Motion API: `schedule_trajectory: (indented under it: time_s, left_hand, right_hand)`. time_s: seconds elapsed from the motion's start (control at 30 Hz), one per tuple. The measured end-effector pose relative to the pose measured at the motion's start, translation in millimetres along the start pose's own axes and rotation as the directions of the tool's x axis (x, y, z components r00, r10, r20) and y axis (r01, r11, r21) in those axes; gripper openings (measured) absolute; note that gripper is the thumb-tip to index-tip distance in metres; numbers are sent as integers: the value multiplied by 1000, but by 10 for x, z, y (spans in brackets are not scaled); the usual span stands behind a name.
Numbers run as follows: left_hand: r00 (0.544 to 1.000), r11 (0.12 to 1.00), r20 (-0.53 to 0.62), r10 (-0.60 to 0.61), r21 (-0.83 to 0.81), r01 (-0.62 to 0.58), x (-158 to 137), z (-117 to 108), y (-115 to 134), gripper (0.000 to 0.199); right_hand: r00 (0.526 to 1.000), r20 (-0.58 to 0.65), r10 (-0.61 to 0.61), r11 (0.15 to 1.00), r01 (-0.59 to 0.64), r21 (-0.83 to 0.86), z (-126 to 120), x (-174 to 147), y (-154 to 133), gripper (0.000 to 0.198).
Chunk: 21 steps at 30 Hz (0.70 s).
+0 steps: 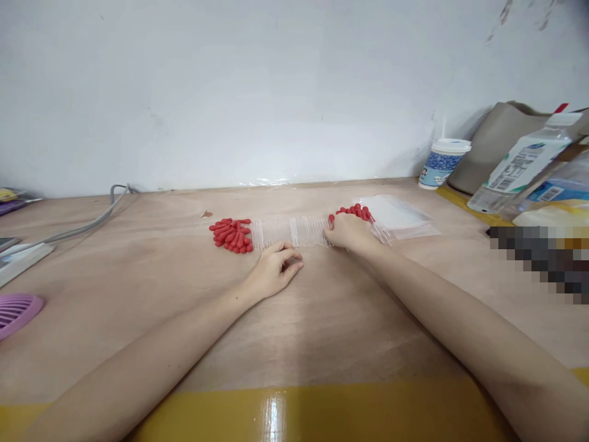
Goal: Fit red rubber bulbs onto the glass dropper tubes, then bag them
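A row of thin clear tubes (285,232) lies across the middle of the table. Small red rubber bulbs (232,235) are heaped at its left end; whether they are joined to the tubes I cannot tell. More red bulbs (363,212) lie at the right end. My left hand (276,269) rests just in front of the row, fingers loosely curled, a gap between thumb and fingers, holding nothing visible. At the right part of the row, my right hand (347,230) has its fingers pressed together near the tubes and red bulbs. Its grip is hidden.
Clear plastic bags (396,215) lie behind and right of my right hand. A paper cup (444,162), a plastic bottle (519,162) and a grey bin (490,138) stand back right. On the left are a grey cable (99,220) and a purple slatted object (18,312).
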<state>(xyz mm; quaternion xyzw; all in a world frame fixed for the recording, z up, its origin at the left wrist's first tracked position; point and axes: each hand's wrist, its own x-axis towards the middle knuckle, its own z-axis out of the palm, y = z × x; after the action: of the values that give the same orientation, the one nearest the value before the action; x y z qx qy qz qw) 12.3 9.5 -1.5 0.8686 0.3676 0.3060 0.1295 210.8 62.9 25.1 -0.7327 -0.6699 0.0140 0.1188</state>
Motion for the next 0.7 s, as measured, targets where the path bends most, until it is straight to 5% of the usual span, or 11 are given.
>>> schedule_trajectory:
  time_s: [0.4,0.57,0.7]
  left_hand:
    - [1000,1000,6,7,2,-7,-1,-7,-9,13]
    - [999,999,-32,14,44,-12,-7,15,4,12]
    - [983,965,-182,24,260,25,26,-108,-1,21]
  right_hand:
    - [1000,19,4,1000,-4,-10,-11,21,-2,23]
    - [976,-76,-202,979,200,-39,-107,-278,5,25]
    - [887,-158,-433,900,436,-23,-16,-470,141,22]
